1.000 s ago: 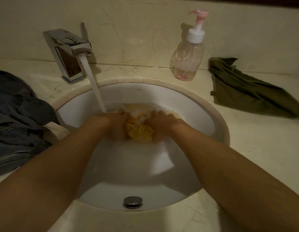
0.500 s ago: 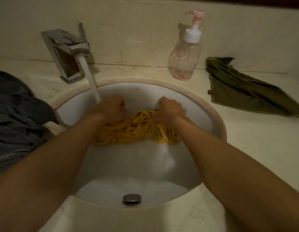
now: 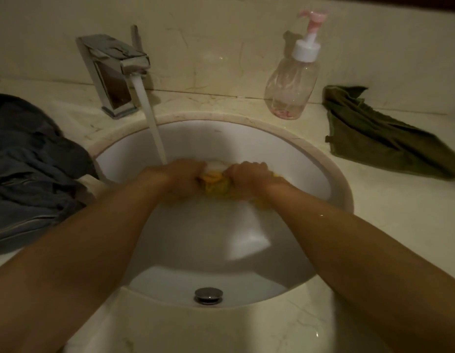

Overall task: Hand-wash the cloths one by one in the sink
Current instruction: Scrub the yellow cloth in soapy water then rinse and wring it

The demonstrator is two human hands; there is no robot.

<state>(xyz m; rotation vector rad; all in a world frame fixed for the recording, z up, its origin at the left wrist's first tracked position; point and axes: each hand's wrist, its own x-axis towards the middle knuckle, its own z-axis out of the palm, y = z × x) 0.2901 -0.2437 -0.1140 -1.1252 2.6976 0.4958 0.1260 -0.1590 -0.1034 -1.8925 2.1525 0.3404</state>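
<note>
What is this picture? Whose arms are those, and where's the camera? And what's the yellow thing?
There is no machine here, just a person washing by hand. The camera sits on their head and looks down, so you see their two arms as if they were your own. The left hand and the right hand both grip one yellow cloth, bunched up between them, inside the white sink. Water runs from the tap and lands right beside the left hand. On the counter a dark cloth pile lies to the left, a green cloth lies to the right, and a soap bottle stands behind the sink. The drain plug sits at the near side of the sink.
</note>
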